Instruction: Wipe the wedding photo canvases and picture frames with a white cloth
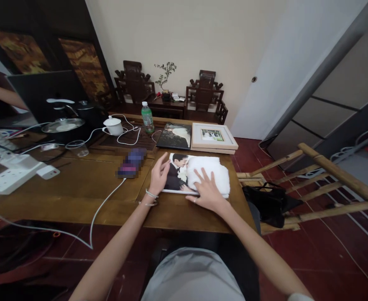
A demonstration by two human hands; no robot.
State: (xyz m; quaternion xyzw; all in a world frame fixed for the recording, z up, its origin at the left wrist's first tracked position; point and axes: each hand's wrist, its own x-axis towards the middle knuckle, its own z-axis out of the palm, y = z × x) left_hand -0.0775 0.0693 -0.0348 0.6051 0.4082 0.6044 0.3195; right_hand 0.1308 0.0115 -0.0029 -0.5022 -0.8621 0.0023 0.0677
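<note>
Right hand [208, 191] first: spread wide, fingers fanned, it is laid on a white towel [223, 177] with nothing gripped, and the cloth appears to be held by it against the face of a photo panel [173, 177]. That panel is set flat near the front edge of the table [77, 200], straight ahead of the body, presumably so that it can be reached easily from both sides. At its left border the left hand [159, 175] is placed, open, fingers extended, nothing enclosed; the panel may be steadied there against sliding, though whether the edge is actually touched cannot be told from this angle.

Outward now: just beyond, a dark photo panel [173, 136] and a framed picture [213, 136] are lined up side by side, probably so that the near space is left free for the arms. Off to the left, what looks like a phone [130, 163] is masked by coarse blocks. Farther back, a bottle [146, 118] is stood upright.

And the hidden parts: much of the near panel's right half is covered by the towel, the right palm's underside is unseen, and behind the laptop [46, 96] another person's forearm [6, 94] is cut off by the frame.
</note>
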